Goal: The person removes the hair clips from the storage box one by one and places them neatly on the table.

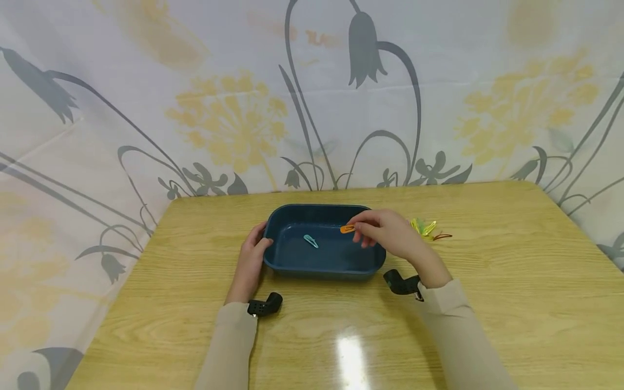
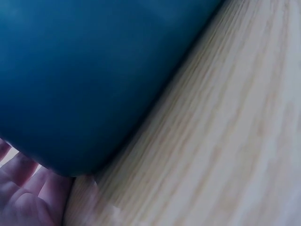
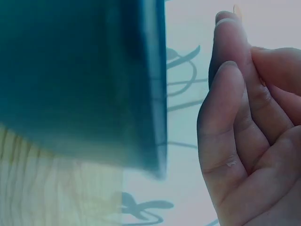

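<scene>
A dark blue rectangular tray sits on the table. My left hand grips its left end, thumb over the rim and fingers along the outer wall; in the left wrist view part of that hand shows beside the tray's side. Above the tray's right part, my right hand pinches an orange snap hair clip between thumb and fingers. Only a sliver of the clip appears past the fingertips in the right wrist view. A light blue hair clip lies inside on the tray's floor.
To the right of the tray, partly behind my right hand, lie several yellow hair clips and a red hair clip. The wooden table meets a flower-patterned cloth at its back edge. Each wrist wears a small black camera.
</scene>
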`<state>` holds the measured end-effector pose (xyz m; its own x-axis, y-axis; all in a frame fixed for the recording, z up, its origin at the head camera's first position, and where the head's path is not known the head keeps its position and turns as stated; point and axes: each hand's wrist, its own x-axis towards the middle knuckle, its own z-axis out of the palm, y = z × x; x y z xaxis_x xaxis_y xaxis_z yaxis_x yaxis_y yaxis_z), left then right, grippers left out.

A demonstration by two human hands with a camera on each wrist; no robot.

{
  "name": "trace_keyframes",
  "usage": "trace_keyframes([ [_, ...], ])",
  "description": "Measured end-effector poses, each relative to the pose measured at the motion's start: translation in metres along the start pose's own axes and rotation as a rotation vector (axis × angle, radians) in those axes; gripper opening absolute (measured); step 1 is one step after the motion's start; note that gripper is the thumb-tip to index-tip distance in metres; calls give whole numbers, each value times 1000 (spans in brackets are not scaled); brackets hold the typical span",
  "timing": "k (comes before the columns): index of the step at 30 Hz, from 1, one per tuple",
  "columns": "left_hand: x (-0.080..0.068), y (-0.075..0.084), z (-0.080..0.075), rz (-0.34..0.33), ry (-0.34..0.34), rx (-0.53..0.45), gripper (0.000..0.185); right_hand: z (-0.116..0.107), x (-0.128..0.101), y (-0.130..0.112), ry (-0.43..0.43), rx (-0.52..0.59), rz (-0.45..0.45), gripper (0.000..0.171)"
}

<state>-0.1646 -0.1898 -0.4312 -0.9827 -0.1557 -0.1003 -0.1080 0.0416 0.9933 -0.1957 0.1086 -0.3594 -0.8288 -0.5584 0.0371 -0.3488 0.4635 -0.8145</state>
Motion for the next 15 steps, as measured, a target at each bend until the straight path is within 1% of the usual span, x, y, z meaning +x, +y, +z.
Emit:
trace_keyframes([
  [7,0,-2,1,-16,10,11,47,-5,-8,9,0,-13,53,28],
  [9,0,-2,0,-9,5,13,47,-6,-9,10,6,-1,64,28],
  [15,0,-1,-2,-4,-1,5,47,-9,-12,13,12,13,69,28],
])
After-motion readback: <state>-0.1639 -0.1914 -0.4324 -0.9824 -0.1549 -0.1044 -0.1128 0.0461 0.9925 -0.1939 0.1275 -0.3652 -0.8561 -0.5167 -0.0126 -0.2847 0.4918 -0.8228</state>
